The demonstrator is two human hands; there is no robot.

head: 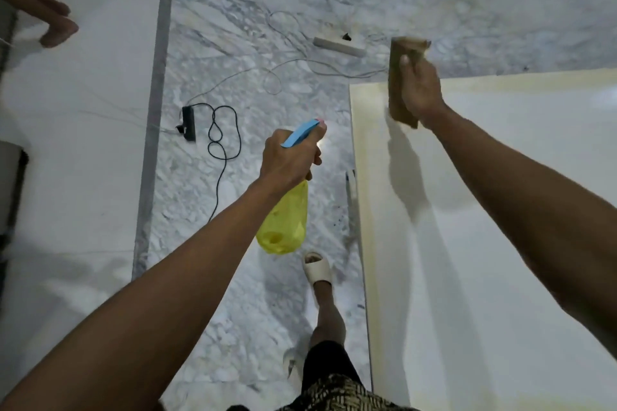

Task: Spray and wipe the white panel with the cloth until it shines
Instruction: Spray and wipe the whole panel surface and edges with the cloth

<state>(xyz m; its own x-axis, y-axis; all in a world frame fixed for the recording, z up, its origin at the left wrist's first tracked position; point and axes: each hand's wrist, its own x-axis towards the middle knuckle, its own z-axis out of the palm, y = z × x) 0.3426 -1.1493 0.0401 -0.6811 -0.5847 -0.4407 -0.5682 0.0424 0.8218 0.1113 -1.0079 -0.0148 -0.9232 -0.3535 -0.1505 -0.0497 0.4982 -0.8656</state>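
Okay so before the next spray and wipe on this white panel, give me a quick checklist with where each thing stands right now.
1. Yellow spray bottle with blue trigger head gripped in left hand: ok.
2. Nozzle aimed at the white panel: not ok, the bottle hangs over the marble floor beside the panel.
3. Folded brown cloth held in right hand: ok.
4. Cloth over the panel: ok, at its far left corner; contact cannot tell.
5. Panel already wet: cannot tell.
6. Footing clear: ok near the white sandal; the black cable lies further ahead on the floor.
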